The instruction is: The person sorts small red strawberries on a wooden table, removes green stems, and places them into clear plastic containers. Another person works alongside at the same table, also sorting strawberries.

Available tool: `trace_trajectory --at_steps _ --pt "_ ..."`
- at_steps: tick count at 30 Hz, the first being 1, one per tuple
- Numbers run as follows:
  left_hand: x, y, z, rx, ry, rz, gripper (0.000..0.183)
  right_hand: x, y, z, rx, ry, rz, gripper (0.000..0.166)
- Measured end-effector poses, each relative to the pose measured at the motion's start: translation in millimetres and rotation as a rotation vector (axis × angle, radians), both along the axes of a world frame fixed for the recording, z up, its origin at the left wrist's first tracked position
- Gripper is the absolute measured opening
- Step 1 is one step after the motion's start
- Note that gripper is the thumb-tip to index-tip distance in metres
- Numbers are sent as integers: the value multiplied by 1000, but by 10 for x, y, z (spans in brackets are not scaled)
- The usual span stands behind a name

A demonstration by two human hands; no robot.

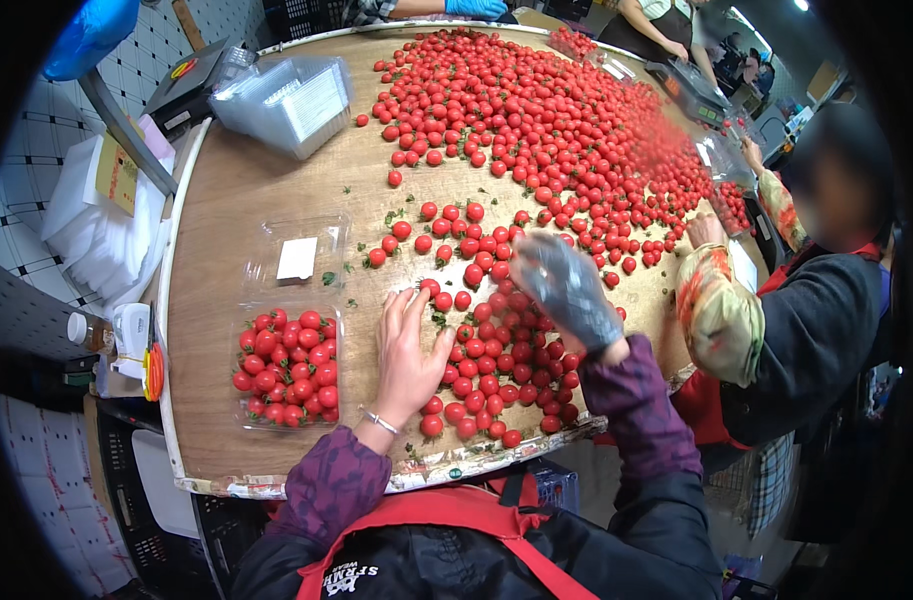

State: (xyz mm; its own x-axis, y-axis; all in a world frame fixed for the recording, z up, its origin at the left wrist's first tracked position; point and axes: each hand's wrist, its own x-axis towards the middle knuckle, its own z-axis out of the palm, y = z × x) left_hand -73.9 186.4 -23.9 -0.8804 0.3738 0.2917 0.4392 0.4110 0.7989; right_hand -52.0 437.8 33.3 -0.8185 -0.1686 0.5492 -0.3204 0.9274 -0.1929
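Observation:
My bare left hand (405, 356) rests at the left side of a near group of cherry tomatoes (494, 367), fingers apart, with the fingertips close to a few of them. Above that same group is my right hand (565, 289) in a grey glove, blurred; its fingers point toward the upper left, and whether a tomato is in it is hidden. To the left of my left hand sits a clear plastic clamshell box (340, 375), its base filled with cherry tomatoes (287, 367). The box's lid (257, 251) lies folded back on the table, with a white label on it.
A large heap of cherry tomatoes (516, 97) covers the far table (223, 315). Stacked clear boxes (295, 101) stand at the back left. Orange-handled scissors (154, 371) hang by the left edge. At right, a co-worker's arm (719, 307) reaches over the table near a scale (693, 94).

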Motion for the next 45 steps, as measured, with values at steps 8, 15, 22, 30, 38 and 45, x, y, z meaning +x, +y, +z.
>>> trace_trajectory --at_steps 8,15,22,30,38,45 --pt "-46 5 32 60 140 -25 38 -1353 9 -235 -225 -615 -219 28" --pt "36 -4 54 95 101 -87 31 -1455 359 -429 -561 -530 -347 24" --pt "41 -9 81 121 26 -100 28 -1257 1129 -207 -628 -504 -610 25" --pt "52 -2 -4 117 1 -135 19 -1457 994 -332 -97 -679 -535 32" --pt "115 37 -9 157 -15 -187 15 -1133 875 -216 120 -800 -538 32" --pt "187 33 30 182 -4 -172 12 -1284 2140 -916 793 -395 -109 47"
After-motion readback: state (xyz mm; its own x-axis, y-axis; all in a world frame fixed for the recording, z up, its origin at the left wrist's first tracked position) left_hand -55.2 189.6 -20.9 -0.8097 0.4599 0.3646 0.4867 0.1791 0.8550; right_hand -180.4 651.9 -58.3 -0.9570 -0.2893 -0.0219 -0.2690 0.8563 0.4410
